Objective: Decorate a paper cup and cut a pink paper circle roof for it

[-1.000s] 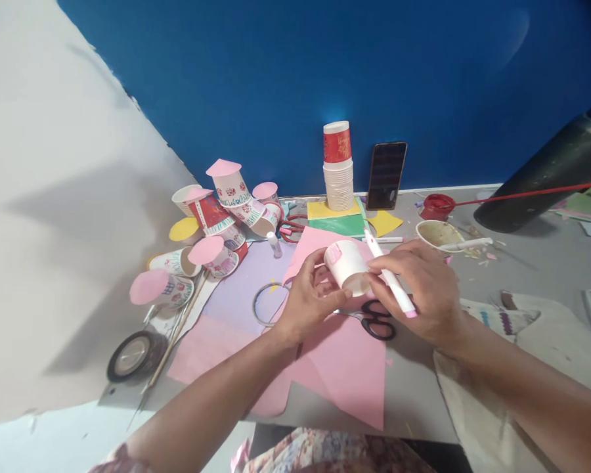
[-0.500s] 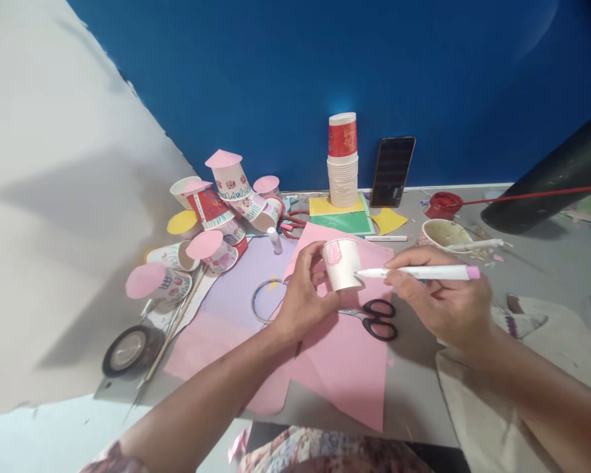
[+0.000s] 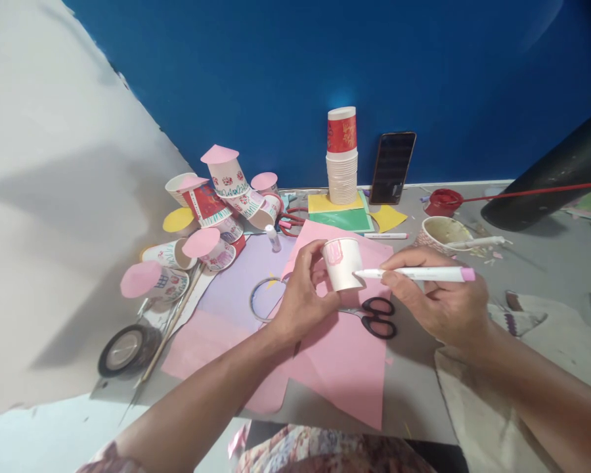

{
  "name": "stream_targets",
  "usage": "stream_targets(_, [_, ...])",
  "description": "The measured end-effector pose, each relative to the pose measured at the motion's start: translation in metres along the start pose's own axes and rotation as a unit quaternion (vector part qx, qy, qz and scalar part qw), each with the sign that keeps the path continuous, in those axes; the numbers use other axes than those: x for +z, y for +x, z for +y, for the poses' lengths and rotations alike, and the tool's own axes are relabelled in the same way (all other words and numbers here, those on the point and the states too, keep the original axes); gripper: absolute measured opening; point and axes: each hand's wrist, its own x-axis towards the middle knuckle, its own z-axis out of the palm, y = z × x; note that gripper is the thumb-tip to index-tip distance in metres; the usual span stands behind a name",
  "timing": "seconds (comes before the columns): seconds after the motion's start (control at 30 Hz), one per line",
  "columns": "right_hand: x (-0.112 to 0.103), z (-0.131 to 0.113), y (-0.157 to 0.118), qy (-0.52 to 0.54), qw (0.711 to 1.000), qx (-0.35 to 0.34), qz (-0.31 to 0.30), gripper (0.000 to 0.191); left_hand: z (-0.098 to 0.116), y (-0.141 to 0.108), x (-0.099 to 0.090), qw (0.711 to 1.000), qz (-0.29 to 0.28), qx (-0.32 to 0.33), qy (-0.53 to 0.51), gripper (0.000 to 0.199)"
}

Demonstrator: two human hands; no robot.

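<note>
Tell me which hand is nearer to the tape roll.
Left. The left hand, holding a cup, is to the right of the tape roll; the right hand, holding a marker, is farther right.

A white marker [image 3: 436,273] points at a slightly tilted, pink-marked cup [image 3: 343,272].

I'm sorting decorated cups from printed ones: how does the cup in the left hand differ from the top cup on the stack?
The held cup is mostly white with a pink drawing; the top cup has a wide red band with a gold-coloured pattern.
The held cup is in the left hand, with the marker tip at its side; the top cup sits on the stack, untouched.
Both are tapered cups showing some white.
</note>
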Motion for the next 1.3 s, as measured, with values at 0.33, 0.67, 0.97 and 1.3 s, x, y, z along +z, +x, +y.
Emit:
stream_targets(0.33, [0.0,0.0011,-0.0008,-0.014,1.0,-0.001,-0.001,0.01,0.0004,-0.0005,0.0005,1.0,-0.006,0.0,-0.005,0.072])
stream_targets(0.67, [0.0013,0.0011,0.0003,-0.006,1.0,-0.029,0.003,0.01,0.002,-0.0014,0.0012,1.0,-0.005,-0.013,-0.006,0.077])
stream_targets(0.97, [0.0013,0.0018,0.0003,0.0,0.999,-0.032,0.002,0.01,0.0028,-0.0033,0.0021,1.0,-0.004,-0.012,-0.017,0.076])
stream_targets(1.3, [-0.0022,0.0005,0.001,-0.018,0.998,-0.051,-0.007,0.011,0.0044,-0.0007,0.0026,1.0,-0.003,-0.018,-0.018,0.076])
